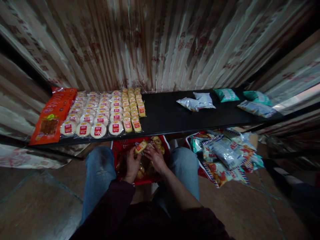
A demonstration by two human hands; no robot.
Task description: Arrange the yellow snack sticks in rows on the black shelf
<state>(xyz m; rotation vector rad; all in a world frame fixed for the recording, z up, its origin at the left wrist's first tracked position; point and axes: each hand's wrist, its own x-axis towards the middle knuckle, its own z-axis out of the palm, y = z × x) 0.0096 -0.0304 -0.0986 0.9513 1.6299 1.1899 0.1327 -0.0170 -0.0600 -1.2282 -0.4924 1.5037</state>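
Note:
Over a red basket (142,181) between the knees, my left hand (132,164) grips a small wrapped snack cake (141,146) with a yellow wrapper and red label. My right hand (155,156) is at the right end of that cake, its fingers bent in on the clear wrapper. More wrapped snacks (158,141) lie in the basket, partly hidden by my hands. On the black shelf (160,116) ahead, matching yellow snack cakes (132,110) stand in two columns, beside several columns of round white wrapped crackers (98,130).
At the shelf's left end lies an orange packet (51,116). Silver bags (197,101) and teal bags (226,95) lie toward its right. A second red basket (203,170), heaped with snack bags (226,151), stands right of my knee. A patterned curtain (160,43) hangs behind.

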